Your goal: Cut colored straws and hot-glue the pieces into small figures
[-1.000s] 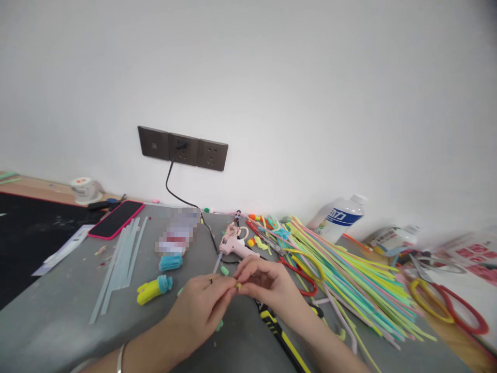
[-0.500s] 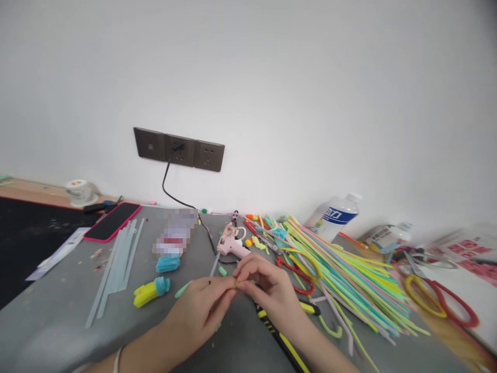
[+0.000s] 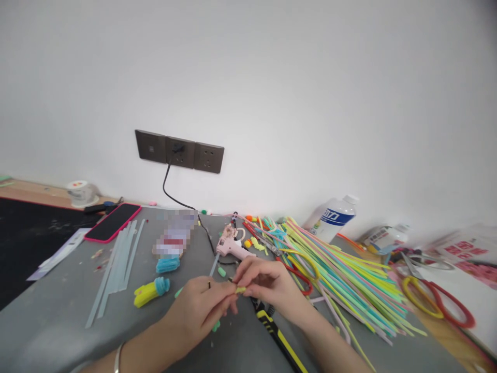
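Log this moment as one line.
Left hand: fingertips on small yellow piece | Right hand: fingertips on same piece | Beyond hands: pink glue gun | Right side: pipe cleaners

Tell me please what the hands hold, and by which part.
The left hand and right hand pinch a small yellow piece; the exact gripped part cannot be told.

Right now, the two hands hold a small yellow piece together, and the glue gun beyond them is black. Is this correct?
Not quite: the glue gun is pink, not black, as the head view shows. The left hand and right hand do hold the small yellow piece together.
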`<act>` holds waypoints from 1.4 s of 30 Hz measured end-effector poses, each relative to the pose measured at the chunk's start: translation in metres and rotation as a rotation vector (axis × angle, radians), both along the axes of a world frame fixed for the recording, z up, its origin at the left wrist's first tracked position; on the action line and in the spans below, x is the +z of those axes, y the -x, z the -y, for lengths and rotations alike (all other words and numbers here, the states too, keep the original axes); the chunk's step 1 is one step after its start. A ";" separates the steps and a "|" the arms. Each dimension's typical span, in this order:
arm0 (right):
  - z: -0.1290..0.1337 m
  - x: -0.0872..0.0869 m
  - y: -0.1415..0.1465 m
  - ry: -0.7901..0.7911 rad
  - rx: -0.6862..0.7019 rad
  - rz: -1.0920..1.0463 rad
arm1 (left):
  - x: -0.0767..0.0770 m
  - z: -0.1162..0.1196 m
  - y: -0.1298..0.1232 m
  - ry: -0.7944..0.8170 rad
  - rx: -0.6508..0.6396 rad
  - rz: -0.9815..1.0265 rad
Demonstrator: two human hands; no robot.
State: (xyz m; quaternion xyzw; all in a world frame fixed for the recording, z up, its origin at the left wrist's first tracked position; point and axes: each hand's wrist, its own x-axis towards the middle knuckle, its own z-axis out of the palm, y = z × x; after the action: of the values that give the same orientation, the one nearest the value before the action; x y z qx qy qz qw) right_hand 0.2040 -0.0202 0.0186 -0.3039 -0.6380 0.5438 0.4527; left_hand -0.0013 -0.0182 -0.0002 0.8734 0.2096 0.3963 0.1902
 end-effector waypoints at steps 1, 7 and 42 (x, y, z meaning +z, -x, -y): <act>0.000 0.001 -0.001 -0.015 -0.001 0.016 | 0.001 0.000 -0.001 -0.006 0.000 -0.002; 0.000 0.005 -0.002 -0.147 0.000 0.093 | 0.003 0.001 -0.002 -0.050 -0.015 -0.051; -0.023 -0.011 -0.093 0.093 -0.606 1.608 | 0.002 -0.006 0.000 0.462 0.147 -0.064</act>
State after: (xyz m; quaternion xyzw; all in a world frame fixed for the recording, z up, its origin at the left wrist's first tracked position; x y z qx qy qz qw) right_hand 0.2965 0.0030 0.0078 -0.7722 -0.6334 0.0444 -0.0242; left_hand -0.0014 -0.0120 0.0021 0.8013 0.3636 0.3228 0.3487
